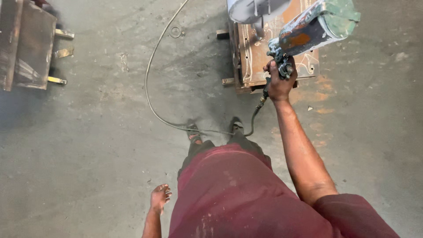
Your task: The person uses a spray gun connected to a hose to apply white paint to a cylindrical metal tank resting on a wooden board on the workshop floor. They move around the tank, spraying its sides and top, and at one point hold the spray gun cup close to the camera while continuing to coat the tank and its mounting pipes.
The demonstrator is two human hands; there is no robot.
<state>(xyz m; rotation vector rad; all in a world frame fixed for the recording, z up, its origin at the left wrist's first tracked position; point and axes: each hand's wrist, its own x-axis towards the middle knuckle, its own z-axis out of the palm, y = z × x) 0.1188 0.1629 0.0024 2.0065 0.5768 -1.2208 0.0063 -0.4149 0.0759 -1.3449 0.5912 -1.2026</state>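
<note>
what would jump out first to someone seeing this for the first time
The right hand, raised at upper right, grips a paint-stained spray gun with a big cup. Just behind it on the concrete floor sits a rusty orange metal piece. A thin hose loops from the gun across the floor; the left hand hangs empty.

Spray gun [308,33] above metal plate [255,57]

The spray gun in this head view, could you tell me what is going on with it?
A person stands on a concrete floor, gripping a paint-stained spray gun in the right hand, held over a rusty orange metal piece. Its hose loops across the floor past the feet. The left hand hangs empty at the side. Another metal part lies at far left.
</note>
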